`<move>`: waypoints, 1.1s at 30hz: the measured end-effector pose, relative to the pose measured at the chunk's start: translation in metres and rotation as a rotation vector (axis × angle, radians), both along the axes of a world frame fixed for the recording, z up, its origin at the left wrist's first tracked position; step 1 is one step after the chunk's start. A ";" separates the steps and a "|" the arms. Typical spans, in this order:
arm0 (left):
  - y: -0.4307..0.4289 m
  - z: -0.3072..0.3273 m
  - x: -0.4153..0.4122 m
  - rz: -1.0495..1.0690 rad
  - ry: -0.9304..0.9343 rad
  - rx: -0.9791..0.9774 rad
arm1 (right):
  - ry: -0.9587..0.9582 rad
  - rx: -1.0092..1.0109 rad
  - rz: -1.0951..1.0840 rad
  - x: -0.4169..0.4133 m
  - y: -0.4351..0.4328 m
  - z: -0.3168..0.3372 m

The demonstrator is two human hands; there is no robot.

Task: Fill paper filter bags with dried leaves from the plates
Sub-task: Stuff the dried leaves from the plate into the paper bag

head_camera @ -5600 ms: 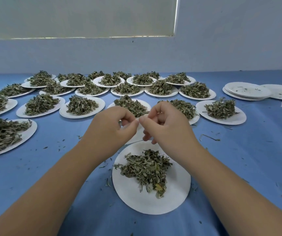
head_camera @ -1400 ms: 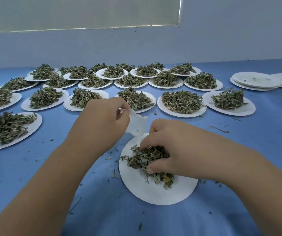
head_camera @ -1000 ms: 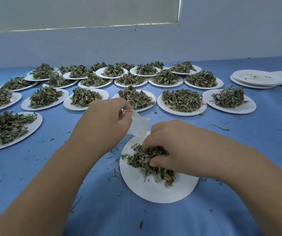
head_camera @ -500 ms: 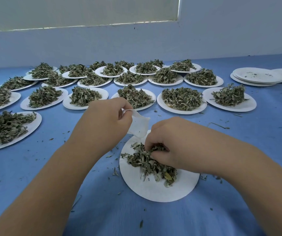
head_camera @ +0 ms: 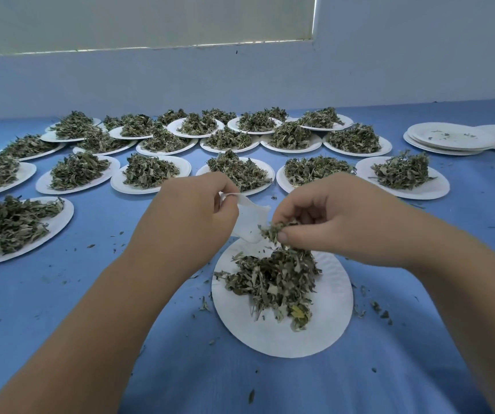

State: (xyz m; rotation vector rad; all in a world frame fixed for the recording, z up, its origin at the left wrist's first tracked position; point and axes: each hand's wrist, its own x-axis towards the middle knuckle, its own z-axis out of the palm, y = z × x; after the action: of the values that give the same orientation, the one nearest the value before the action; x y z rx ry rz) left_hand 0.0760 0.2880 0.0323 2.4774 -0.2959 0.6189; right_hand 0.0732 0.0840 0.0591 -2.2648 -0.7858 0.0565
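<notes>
My left hand [head_camera: 189, 216] pinches the top edge of a small white paper filter bag [head_camera: 250, 219], which hangs above the near white paper plate [head_camera: 288, 336]. My right hand [head_camera: 330, 216] pinches a tuft of dried leaves [head_camera: 273, 231] right at the bag's open side, lifted off the plate. A loose heap of dried green leaves [head_camera: 273, 279] lies on that plate under both hands.
Several white plates heaped with dried leaves [head_camera: 147, 174] fill the blue table [head_camera: 61, 294] from the left to the far middle. A stack of bare plates [head_camera: 449, 138] sits at the far right. Leaf crumbs are scattered around the near plate.
My right hand has risen from the heap on the near plate with a pinch of leaves and moved up to the bag. My left hand still holds the bag in the same place.
</notes>
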 end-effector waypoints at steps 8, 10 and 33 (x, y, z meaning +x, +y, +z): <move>-0.010 -0.003 -0.004 -0.012 0.006 -0.043 | -0.140 -0.002 -0.132 -0.001 0.013 -0.007; -0.012 -0.003 -0.004 -0.001 0.008 -0.061 | -0.210 -0.098 -0.181 -0.001 0.019 -0.011; -0.018 -0.009 0.000 -0.030 0.091 -0.146 | -0.399 0.003 -0.191 0.000 0.035 -0.025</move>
State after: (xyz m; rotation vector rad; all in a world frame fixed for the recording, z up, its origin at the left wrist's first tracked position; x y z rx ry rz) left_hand 0.0755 0.2697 0.0237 2.3485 -0.2425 0.4952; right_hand 0.0734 0.1187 0.0344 -2.3688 -0.7611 -0.4991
